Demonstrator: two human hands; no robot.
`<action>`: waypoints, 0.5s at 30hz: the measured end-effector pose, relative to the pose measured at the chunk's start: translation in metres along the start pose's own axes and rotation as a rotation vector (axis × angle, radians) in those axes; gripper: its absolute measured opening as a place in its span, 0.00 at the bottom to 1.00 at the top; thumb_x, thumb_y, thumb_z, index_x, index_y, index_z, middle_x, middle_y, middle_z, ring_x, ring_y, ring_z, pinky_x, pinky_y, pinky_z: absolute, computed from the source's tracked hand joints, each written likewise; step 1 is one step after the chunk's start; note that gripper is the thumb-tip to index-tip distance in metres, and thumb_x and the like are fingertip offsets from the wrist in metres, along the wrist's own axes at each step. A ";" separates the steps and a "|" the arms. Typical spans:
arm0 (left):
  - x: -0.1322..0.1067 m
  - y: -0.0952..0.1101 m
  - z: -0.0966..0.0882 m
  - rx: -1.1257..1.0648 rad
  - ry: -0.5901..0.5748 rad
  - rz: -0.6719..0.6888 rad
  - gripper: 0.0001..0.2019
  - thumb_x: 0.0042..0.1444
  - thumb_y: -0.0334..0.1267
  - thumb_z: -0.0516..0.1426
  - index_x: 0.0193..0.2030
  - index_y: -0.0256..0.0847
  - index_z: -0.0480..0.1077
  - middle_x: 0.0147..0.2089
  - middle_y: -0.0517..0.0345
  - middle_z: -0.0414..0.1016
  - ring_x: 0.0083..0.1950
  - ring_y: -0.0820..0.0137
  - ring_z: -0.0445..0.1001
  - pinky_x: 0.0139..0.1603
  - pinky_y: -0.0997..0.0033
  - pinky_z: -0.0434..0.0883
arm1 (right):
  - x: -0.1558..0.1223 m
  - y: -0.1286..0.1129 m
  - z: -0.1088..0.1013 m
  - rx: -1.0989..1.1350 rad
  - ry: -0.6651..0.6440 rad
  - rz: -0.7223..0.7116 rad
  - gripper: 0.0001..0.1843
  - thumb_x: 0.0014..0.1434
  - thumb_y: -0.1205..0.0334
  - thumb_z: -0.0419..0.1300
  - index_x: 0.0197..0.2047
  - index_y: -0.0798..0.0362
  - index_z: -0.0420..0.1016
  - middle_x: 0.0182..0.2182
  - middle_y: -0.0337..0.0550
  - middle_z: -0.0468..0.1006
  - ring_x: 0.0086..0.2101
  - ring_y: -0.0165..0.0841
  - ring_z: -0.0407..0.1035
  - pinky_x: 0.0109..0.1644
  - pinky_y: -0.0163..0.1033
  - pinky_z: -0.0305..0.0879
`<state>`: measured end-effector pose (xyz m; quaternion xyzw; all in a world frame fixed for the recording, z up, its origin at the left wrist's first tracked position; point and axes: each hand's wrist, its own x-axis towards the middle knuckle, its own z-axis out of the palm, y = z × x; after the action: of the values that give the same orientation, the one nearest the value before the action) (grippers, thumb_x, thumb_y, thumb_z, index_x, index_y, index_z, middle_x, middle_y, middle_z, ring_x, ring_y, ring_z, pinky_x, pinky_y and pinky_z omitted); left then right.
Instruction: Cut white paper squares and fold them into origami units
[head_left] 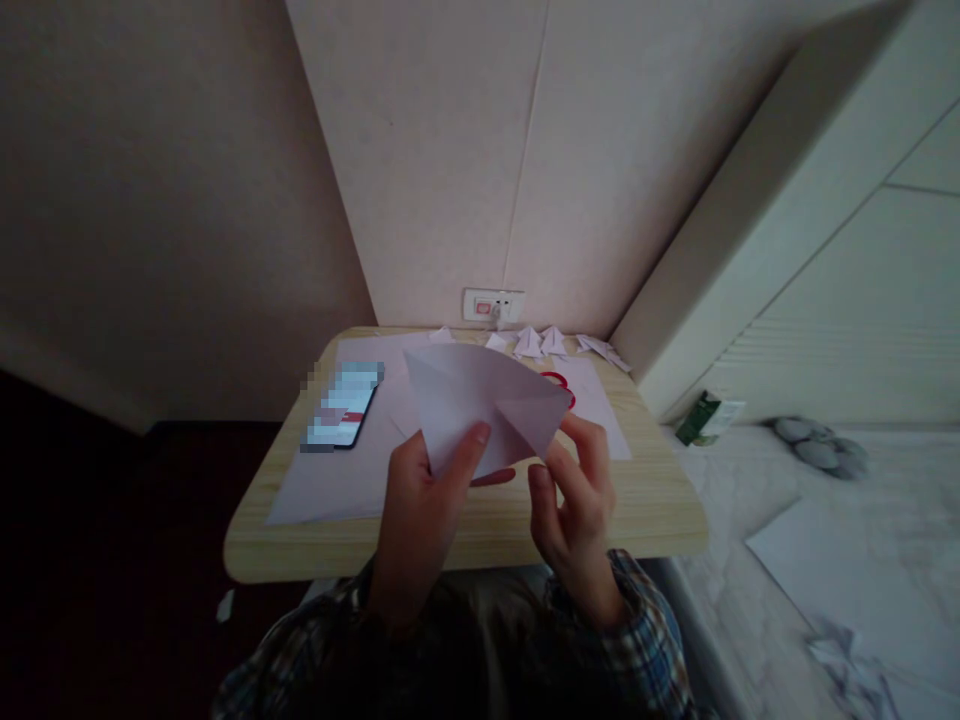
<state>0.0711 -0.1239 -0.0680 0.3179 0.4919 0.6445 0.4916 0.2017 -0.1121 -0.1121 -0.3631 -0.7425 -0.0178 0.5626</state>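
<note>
A white sheet of paper (465,390), creased and partly folded, is held up above the front of the small wooden table (645,510). My left hand (427,500) grips its lower left part, thumb on the near face and fingers behind. At the lower right corner, my right hand (577,490) pinches the paper between bent fingers. Behind the paper lie scissors with red handles (556,380), mostly hidden. Another large white sheet (330,490) covers the table's left side.
A lit phone (345,405) rests on the left sheet. Several small folded paper pieces (529,343) line the back edge, below a wall socket (493,304). On the bed (720,520) at right are a green-and-white carton (709,418), a grey object (817,447) and more paper (832,560).
</note>
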 end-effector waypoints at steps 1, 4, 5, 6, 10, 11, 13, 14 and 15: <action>0.001 0.000 0.000 -0.009 0.011 -0.006 0.11 0.47 0.41 0.71 0.33 0.36 0.82 0.30 0.58 0.85 0.28 0.68 0.82 0.28 0.75 0.81 | 0.000 0.001 0.000 0.000 -0.034 -0.008 0.20 0.71 0.65 0.50 0.62 0.44 0.71 0.56 0.49 0.72 0.53 0.44 0.69 0.54 0.54 0.70; 0.002 0.001 0.000 -0.053 0.022 -0.053 0.12 0.45 0.41 0.71 0.33 0.35 0.82 0.31 0.55 0.85 0.28 0.65 0.83 0.27 0.72 0.82 | 0.002 0.003 -0.001 -0.007 -0.123 -0.037 0.23 0.74 0.57 0.44 0.67 0.44 0.67 0.60 0.51 0.69 0.55 0.46 0.66 0.58 0.57 0.66; 0.002 0.002 0.000 -0.068 0.016 -0.070 0.12 0.44 0.41 0.72 0.33 0.35 0.82 0.31 0.54 0.86 0.28 0.63 0.83 0.27 0.70 0.82 | 0.002 0.004 0.000 -0.009 -0.144 -0.046 0.24 0.74 0.54 0.42 0.68 0.44 0.66 0.61 0.51 0.68 0.56 0.47 0.65 0.59 0.57 0.65; 0.002 0.003 0.000 -0.081 0.010 -0.083 0.12 0.43 0.41 0.72 0.33 0.35 0.82 0.31 0.53 0.86 0.28 0.62 0.83 0.27 0.69 0.82 | 0.003 0.005 0.000 -0.010 -0.161 -0.054 0.26 0.75 0.53 0.41 0.69 0.44 0.65 0.62 0.52 0.66 0.56 0.47 0.64 0.60 0.57 0.64; 0.003 0.006 -0.001 -0.094 0.023 -0.116 0.12 0.40 0.37 0.73 0.31 0.34 0.82 0.30 0.53 0.86 0.29 0.63 0.84 0.28 0.70 0.82 | 0.005 0.007 -0.001 -0.014 -0.203 -0.077 0.27 0.74 0.49 0.39 0.69 0.44 0.65 0.64 0.51 0.63 0.58 0.47 0.62 0.62 0.57 0.60; 0.004 0.006 -0.001 -0.099 0.029 -0.127 0.12 0.39 0.37 0.73 0.31 0.34 0.82 0.30 0.54 0.86 0.30 0.63 0.84 0.28 0.70 0.82 | 0.005 0.007 -0.001 -0.013 -0.215 -0.078 0.28 0.74 0.48 0.39 0.69 0.44 0.66 0.65 0.51 0.62 0.58 0.47 0.61 0.62 0.57 0.60; 0.005 0.006 -0.001 -0.112 0.031 -0.149 0.13 0.38 0.35 0.73 0.33 0.35 0.82 0.31 0.54 0.86 0.30 0.63 0.84 0.29 0.69 0.82 | 0.006 0.007 -0.003 -0.003 -0.238 -0.073 0.28 0.74 0.48 0.38 0.68 0.45 0.66 0.65 0.52 0.62 0.59 0.47 0.60 0.63 0.57 0.59; 0.006 0.006 -0.001 -0.115 0.027 -0.158 0.13 0.38 0.34 0.73 0.34 0.34 0.82 0.32 0.53 0.86 0.31 0.63 0.84 0.29 0.68 0.83 | 0.006 0.006 -0.004 0.004 -0.244 -0.067 0.28 0.75 0.49 0.38 0.68 0.45 0.66 0.65 0.52 0.62 0.59 0.47 0.60 0.63 0.57 0.58; 0.007 0.006 -0.002 -0.116 0.021 -0.165 0.14 0.37 0.34 0.73 0.34 0.34 0.82 0.32 0.53 0.86 0.30 0.63 0.84 0.29 0.68 0.82 | 0.006 0.006 -0.004 0.011 -0.244 -0.061 0.27 0.75 0.49 0.39 0.68 0.45 0.66 0.65 0.52 0.62 0.59 0.47 0.60 0.63 0.57 0.58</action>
<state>0.0658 -0.1184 -0.0638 0.2406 0.4836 0.6325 0.5552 0.2078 -0.1066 -0.1074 -0.3368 -0.8163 0.0138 0.4691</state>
